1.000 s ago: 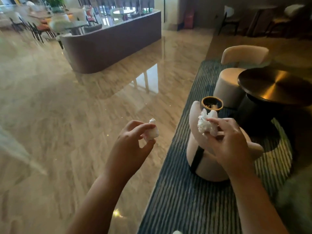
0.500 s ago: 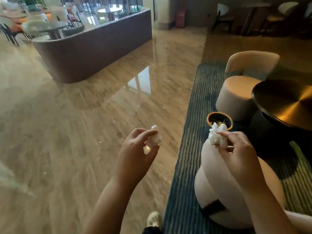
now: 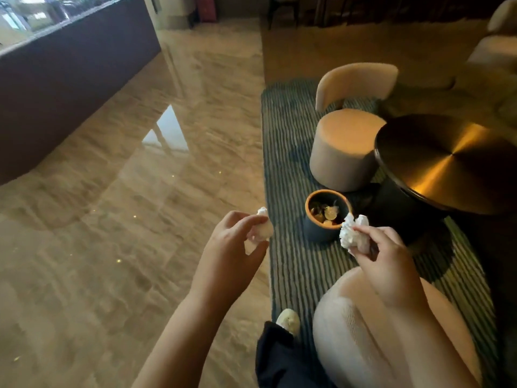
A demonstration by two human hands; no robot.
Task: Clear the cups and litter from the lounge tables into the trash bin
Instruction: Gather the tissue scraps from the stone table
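Observation:
A small dark trash bin (image 3: 319, 231) with an orange rim stands on the striped rug, holding several bits of litter. My left hand (image 3: 229, 253) pinches a crumpled white tissue (image 3: 263, 229) just left of the rug's edge, over the marble floor. My right hand (image 3: 383, 264) pinches a second crumpled white tissue (image 3: 351, 229), held close to the bin's right rim and slightly nearer to me.
A round dark table (image 3: 447, 163) with a brass sheen stands right of the bin. One beige chair (image 3: 347, 147) sits behind the bin, another (image 3: 363, 331) right under my right arm. The striped rug (image 3: 288, 270) meets glossy marble floor (image 3: 112, 219). My shoe (image 3: 288, 320) shows below.
I have walked closer, so the bin now shows whole beyond the near chair, and the view has tilted down. Both hands keep their tissues, the right one now beside the bin's rim.

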